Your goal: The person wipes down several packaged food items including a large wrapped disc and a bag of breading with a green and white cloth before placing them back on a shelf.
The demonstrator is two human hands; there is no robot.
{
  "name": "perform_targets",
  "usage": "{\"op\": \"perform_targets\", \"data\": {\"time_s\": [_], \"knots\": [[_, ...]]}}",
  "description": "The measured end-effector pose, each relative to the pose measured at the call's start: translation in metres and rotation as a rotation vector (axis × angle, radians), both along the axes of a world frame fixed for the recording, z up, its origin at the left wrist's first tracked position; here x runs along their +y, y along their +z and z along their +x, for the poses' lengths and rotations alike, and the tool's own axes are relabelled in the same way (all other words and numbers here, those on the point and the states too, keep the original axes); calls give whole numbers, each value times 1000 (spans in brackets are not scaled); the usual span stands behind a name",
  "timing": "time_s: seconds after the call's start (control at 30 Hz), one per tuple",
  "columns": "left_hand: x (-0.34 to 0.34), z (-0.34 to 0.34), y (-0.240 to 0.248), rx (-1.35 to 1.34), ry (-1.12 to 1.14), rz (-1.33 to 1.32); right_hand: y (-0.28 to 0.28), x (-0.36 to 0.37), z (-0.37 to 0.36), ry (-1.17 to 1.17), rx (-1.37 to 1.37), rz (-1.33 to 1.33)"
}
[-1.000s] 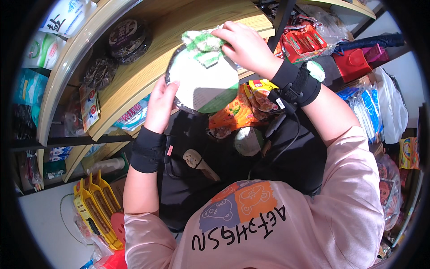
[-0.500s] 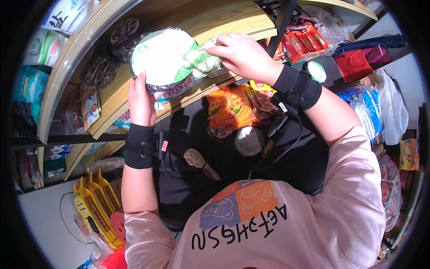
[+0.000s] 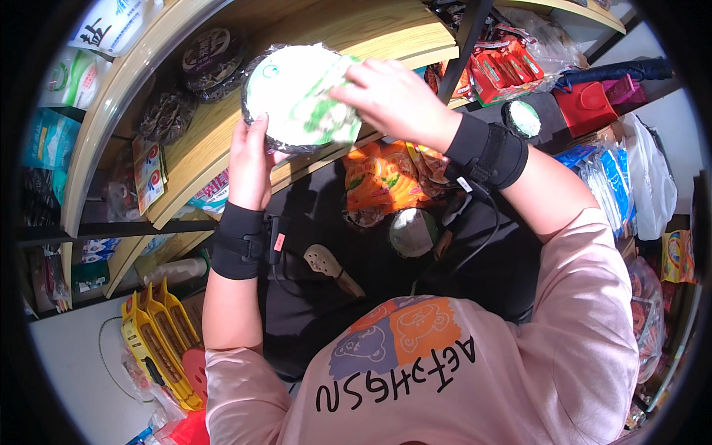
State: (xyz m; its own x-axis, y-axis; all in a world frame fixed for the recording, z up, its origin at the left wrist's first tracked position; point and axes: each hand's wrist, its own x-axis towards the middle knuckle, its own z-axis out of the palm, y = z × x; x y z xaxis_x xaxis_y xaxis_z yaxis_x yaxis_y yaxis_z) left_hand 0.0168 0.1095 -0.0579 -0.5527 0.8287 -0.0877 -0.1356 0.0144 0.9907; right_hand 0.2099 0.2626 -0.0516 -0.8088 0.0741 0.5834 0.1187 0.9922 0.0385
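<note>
At 10 o'clock, one white bag (image 3: 111, 31) has big black writing and blue print. At 8 o'clock are yellow packs (image 3: 159, 337), with three tops showing. Nearer 11 o'clock, one dark tub (image 3: 211, 55) with writing on its purple top sits on the shelf (image 3: 404, 31). The left hand (image 3: 250, 165), at 10 o'clock, holds the edge of a round tub (image 3: 284, 83), its thumb over the rim. That tub is at 11 o'clock, shiny white and green on top, with a little green ring and clear wrap around it. The right hand (image 3: 391, 100), just past 12, has its fingers bent together, holding a fluffy green-and-white cloth (image 3: 324, 119) on the tub's top; the cloth is blurry. Orange packets (image 3: 378, 176) lie near the middle, toward 1 o'clock. Two more round tubs show: a lap tub (image 3: 413, 232) at 3 o'clock, and a far tub (image 3: 525, 119) at 2. At 6 o'clock, a pink shirt (image 3: 512, 371) has upside-down black letters.
</note>
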Motion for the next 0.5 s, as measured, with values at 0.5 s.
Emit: {"op": "perform_targets", "data": {"time_s": [0.5], "knots": [[-6, -3, 5, -237, -26, 36, -14, 31, 14, 106, 153, -1723]]}}
